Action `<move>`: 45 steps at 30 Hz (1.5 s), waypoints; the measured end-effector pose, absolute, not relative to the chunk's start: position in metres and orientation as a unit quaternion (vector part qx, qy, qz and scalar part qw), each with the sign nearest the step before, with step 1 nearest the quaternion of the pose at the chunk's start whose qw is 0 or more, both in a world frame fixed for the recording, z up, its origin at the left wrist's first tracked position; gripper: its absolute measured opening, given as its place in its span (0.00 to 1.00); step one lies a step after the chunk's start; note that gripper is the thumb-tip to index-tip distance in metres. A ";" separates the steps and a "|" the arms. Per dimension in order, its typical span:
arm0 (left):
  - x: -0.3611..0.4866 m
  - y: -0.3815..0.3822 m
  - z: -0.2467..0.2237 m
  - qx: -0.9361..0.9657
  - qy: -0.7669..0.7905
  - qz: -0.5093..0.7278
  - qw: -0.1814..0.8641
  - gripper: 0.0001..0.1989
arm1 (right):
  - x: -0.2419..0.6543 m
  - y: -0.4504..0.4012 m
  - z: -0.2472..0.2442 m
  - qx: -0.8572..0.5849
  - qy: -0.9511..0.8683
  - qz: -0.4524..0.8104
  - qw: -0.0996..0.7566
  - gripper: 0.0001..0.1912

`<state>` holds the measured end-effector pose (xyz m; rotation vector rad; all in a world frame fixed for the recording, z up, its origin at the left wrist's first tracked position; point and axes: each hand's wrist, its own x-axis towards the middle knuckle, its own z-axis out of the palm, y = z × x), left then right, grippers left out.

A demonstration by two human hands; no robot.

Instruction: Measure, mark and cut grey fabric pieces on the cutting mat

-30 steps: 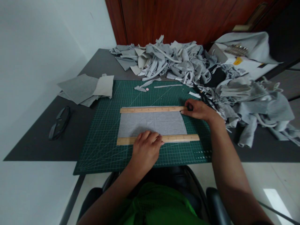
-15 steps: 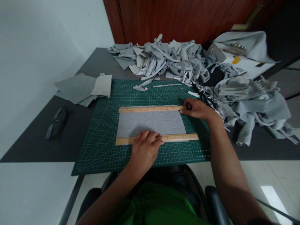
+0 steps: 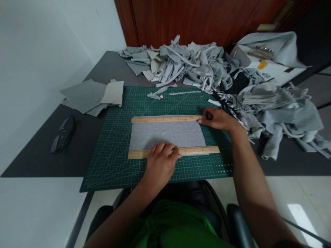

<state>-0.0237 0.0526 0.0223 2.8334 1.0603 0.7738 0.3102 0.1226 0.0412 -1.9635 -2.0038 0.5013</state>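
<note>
A light grey piece of fabric (image 3: 150,133) lies flat on a green cutting mat (image 3: 113,137). One wooden ruler (image 3: 162,119) lies along its far edge, another wooden ruler (image 3: 199,150) along its near edge. My left hand (image 3: 162,163) presses on the near ruler, its fingers together over the wood. At the right end of the far ruler, my right hand (image 3: 216,119) has thumb and fingers closed around that end, beside the fabric's far right corner. A dark spot shows between those fingers, too small to make out.
Heaped grey scraps (image 3: 207,65) cover the table's back and right. Black scissors (image 3: 224,105) lie near my right hand. Glasses (image 3: 63,134) and folded fabric (image 3: 86,94) are at left. Thin strips (image 3: 184,93) and a small pink disc (image 3: 161,96) lie on the mat. A white box (image 3: 269,67) stands back right.
The whole view has shifted very slightly. Both hands, the rulers and the fabric keep the same places relative to each other.
</note>
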 end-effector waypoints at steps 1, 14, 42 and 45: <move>-0.024 0.053 0.022 0.909 0.337 0.243 0.011 0.07 | 0.310 0.123 0.042 -0.682 -0.696 0.174 0.143 0.22; -0.025 0.053 0.021 0.915 0.331 0.227 0.032 0.07 | 0.309 0.123 0.042 -0.685 -0.696 0.167 0.137 0.22; -0.027 0.046 0.019 0.916 0.347 0.187 0.072 0.07 | 0.313 0.125 0.031 -0.700 -0.682 0.175 0.122 0.27; -0.027 0.045 0.019 0.916 0.350 0.186 0.070 0.07 | 0.314 0.124 0.031 -0.688 -0.693 0.176 0.125 0.26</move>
